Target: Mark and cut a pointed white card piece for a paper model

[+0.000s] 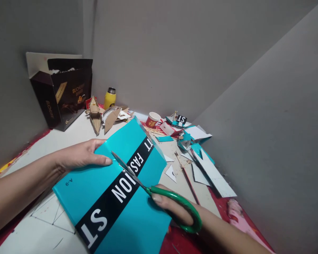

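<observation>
My left hand (81,155) grips the upper left edge of a large teal card sheet (95,187) crossed by a black band with white letters. The thumb lies on top and the fingers are curled under it. My right hand (172,208) is closed in the green handles of a pair of scissors (159,192). The metal blades lie over the sheet's black band and point toward my left thumb. The sheet is lifted and tilted above the white table (42,233).
A dark open box (62,93) stands at the back left by the wall. Cardboard pieces (104,116), a yellow bottle (110,98), a paper cup (153,120), teal and white scraps (198,151) and a pencil (188,180) lie beyond. Grey walls close in behind and at the right.
</observation>
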`<state>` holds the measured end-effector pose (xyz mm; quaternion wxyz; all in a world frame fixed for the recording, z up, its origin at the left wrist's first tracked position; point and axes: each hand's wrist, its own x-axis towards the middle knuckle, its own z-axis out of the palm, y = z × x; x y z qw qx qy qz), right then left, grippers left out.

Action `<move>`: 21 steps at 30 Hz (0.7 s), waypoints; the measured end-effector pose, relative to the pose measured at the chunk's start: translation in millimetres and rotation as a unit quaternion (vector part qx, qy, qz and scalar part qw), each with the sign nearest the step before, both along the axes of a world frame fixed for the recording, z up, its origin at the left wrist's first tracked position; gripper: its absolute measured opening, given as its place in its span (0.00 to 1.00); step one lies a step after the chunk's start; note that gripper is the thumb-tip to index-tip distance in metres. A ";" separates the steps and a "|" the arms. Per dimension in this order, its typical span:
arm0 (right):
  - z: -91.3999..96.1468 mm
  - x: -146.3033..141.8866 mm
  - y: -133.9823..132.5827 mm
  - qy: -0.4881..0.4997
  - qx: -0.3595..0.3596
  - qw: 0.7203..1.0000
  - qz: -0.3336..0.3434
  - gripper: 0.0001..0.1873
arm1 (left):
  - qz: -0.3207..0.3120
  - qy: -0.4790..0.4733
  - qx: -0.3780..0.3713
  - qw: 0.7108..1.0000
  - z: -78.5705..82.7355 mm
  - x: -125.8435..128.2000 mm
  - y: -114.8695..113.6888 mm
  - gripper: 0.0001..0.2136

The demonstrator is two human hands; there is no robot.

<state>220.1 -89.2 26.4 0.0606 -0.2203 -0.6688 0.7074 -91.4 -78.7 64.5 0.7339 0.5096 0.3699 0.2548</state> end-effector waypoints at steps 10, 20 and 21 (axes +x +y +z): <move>-5.5 -11.0 -8.7 0.037 -0.020 0.998 -0.048 0.34 | 0.001 -0.002 0.013 1.000 2.0 2.5 -1.9 0.22; -18.7 -10.2 -15.0 -0.005 -0.027 0.996 -0.088 0.33 | 0.009 0.005 0.010 1.000 2.6 2.8 -1.4 0.22; -17.7 -10.1 -14.6 -0.007 -0.024 0.996 -0.086 0.32 | 0.007 0.005 0.012 1.000 1.8 2.3 -1.1 0.22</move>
